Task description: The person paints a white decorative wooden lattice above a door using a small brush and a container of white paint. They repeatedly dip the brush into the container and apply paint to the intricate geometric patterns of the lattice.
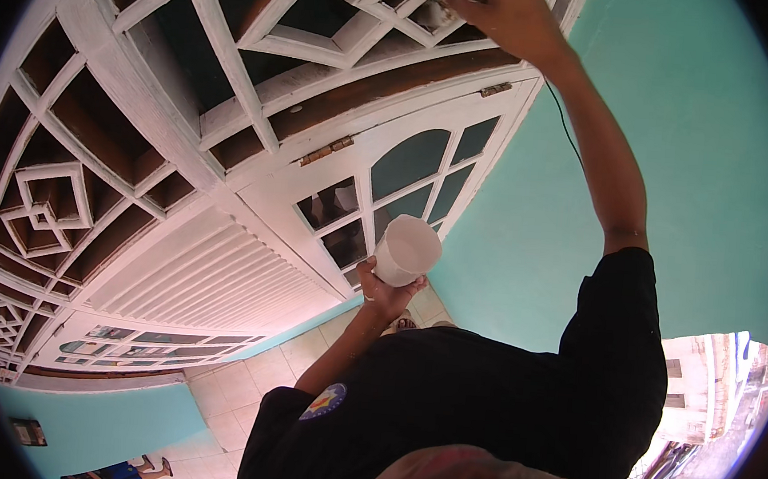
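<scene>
My left hand (386,297) is wrapped round the lower part of a white plastic tub (396,267), held tilted in front of my body. Pale liquid, which looks like white paint, shows inside it. My right arm is raised to the top of the view. There my right hand (517,22) is closed on a small paintbrush (435,13) with a bit of red at its handle. The brush's whitish bristles are against or very near the white wooden lattice (352,55) above the door; contact is hard to make out.
Below the lattice is a white door (267,191) with glass panes and hinges. A turquoise wall (712,129) stands to the right, with a thin dark cable (566,119) beside the frame. Pale floor tiles (254,377) lie below. Another person's legs (150,471) show at the lower left.
</scene>
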Action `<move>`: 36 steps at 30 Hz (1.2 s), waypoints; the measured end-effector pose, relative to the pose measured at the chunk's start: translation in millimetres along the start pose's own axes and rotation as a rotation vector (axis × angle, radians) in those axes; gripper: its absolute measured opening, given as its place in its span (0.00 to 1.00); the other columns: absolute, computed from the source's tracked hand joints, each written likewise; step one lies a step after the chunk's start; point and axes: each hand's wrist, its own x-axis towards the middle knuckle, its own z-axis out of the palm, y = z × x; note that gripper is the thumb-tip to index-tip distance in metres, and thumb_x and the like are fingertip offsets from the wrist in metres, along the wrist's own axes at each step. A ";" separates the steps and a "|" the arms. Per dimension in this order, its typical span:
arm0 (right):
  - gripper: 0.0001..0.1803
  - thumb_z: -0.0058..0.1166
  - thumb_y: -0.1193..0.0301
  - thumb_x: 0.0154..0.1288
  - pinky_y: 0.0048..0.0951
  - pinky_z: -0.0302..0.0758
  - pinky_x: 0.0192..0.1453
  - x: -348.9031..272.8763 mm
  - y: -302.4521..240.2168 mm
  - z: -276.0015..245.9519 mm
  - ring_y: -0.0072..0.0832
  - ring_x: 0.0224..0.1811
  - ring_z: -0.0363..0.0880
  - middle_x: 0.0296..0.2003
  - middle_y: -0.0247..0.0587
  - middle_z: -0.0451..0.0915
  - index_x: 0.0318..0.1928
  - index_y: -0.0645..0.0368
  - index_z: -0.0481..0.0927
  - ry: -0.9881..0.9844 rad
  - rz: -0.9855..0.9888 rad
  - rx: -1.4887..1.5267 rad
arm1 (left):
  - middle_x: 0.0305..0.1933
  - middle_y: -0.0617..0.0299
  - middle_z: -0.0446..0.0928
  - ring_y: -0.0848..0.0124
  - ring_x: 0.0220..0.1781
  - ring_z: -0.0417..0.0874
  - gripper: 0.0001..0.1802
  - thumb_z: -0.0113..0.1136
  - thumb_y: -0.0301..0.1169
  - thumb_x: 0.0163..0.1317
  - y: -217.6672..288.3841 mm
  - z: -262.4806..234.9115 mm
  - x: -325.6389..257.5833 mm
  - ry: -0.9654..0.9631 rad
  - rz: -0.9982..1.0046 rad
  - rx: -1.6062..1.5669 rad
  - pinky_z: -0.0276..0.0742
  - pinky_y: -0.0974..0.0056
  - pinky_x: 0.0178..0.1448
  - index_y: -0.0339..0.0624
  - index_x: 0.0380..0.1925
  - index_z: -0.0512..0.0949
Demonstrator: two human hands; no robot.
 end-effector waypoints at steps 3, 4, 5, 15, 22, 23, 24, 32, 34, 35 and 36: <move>0.11 0.63 0.77 0.59 0.31 0.69 0.26 -1.2 -9.9 -17.4 0.22 0.20 0.70 0.18 0.41 0.75 0.25 0.65 0.73 -0.002 0.026 0.099 | 0.43 0.54 0.75 0.61 0.36 0.73 0.38 0.38 0.60 0.57 3.2 -1.5 -1.2 0.002 -0.025 -0.145 0.68 0.55 0.44 0.43 0.56 0.72; 0.11 0.63 0.77 0.59 0.31 0.69 0.26 0.0 -8.3 -15.0 0.22 0.21 0.71 0.18 0.41 0.76 0.26 0.65 0.73 0.030 0.007 0.028 | 0.43 0.54 0.75 0.61 0.36 0.73 0.37 0.38 0.60 0.57 3.4 -1.2 -3.4 0.012 -0.071 -0.265 0.68 0.55 0.44 0.43 0.55 0.72; 0.11 0.63 0.77 0.59 0.30 0.70 0.27 1.9 -5.6 -11.0 0.21 0.22 0.72 0.19 0.41 0.76 0.26 0.66 0.73 0.061 -0.013 -0.043 | 0.43 0.54 0.75 0.61 0.36 0.73 0.37 0.38 0.59 0.57 1.9 -0.8 -1.6 0.000 -0.071 -0.273 0.68 0.55 0.44 0.43 0.55 0.72; 0.06 0.61 0.76 0.66 0.29 0.79 0.35 -12.9 -4.3 -12.8 0.22 0.30 0.82 0.27 0.42 0.83 0.34 0.65 0.78 0.001 0.154 0.163 | 0.40 0.52 0.75 0.60 0.35 0.73 0.36 0.38 0.58 0.57 2.7 -5.2 -4.8 -0.027 -0.035 -0.302 0.67 0.54 0.43 0.42 0.54 0.72; 0.12 0.66 0.70 0.65 0.22 0.77 0.38 -29.1 13.5 -22.6 0.21 0.32 0.81 0.36 0.38 0.86 0.44 0.63 0.83 -0.141 0.042 0.122 | 0.41 0.50 0.76 0.59 0.35 0.74 0.38 0.39 0.61 0.55 -0.6 -9.8 -9.8 0.033 0.026 -0.133 0.68 0.53 0.41 0.42 0.53 0.73; 0.12 0.66 0.71 0.64 0.22 0.77 0.38 -25.8 14.2 -21.0 0.21 0.33 0.81 0.36 0.38 0.85 0.45 0.63 0.82 -0.129 0.032 0.087 | 0.42 0.50 0.76 0.59 0.35 0.74 0.38 0.39 0.61 0.55 -0.8 -8.3 -7.8 0.022 0.032 -0.133 0.68 0.53 0.41 0.42 0.53 0.73; 0.12 0.66 0.71 0.64 0.22 0.77 0.38 -22.3 19.2 -15.4 0.21 0.33 0.81 0.37 0.39 0.84 0.45 0.64 0.82 -0.112 0.027 0.060 | 0.42 0.50 0.76 0.58 0.35 0.74 0.38 0.40 0.61 0.55 1.4 -9.1 -6.0 0.009 -0.013 -0.226 0.68 0.53 0.41 0.42 0.53 0.73; 0.10 0.63 0.76 0.64 0.31 0.80 0.43 -9.4 17.1 -48.8 0.30 0.37 0.83 0.38 0.39 0.86 0.46 0.61 0.82 -0.411 -0.200 -0.149 | 0.51 0.54 0.75 0.58 0.43 0.75 0.38 0.50 0.60 0.53 -4.1 -30.5 -6.5 -0.064 0.008 -0.105 0.70 0.53 0.45 0.49 0.60 0.70; 0.08 0.60 0.73 0.68 0.30 0.79 0.43 -4.4 11.6 -48.4 0.31 0.36 0.83 0.34 0.39 0.85 0.45 0.60 0.81 -0.362 -0.200 -0.326 | 0.52 0.55 0.74 0.59 0.44 0.74 0.39 0.50 0.60 0.52 -2.7 -27.1 -15.9 -0.067 0.075 0.110 0.69 0.54 0.45 0.49 0.60 0.70; 0.07 0.61 0.74 0.67 0.30 0.79 0.42 1.8 8.6 -35.8 0.30 0.35 0.83 0.33 0.41 0.84 0.43 0.61 0.81 -0.434 -0.368 -0.462 | 0.53 0.55 0.74 0.59 0.45 0.74 0.39 0.49 0.60 0.52 -2.4 -26.9 -15.8 -0.080 0.075 0.114 0.69 0.54 0.45 0.49 0.60 0.70; 0.05 0.61 0.75 0.66 0.29 0.79 0.40 8.9 4.4 -21.5 0.29 0.33 0.83 0.31 0.43 0.84 0.40 0.63 0.80 -0.501 -0.534 -0.598 | 0.53 0.55 0.74 0.59 0.45 0.74 0.39 0.49 0.61 0.52 -1.5 -29.4 -11.1 -0.113 -0.006 -0.082 0.69 0.54 0.45 0.49 0.60 0.70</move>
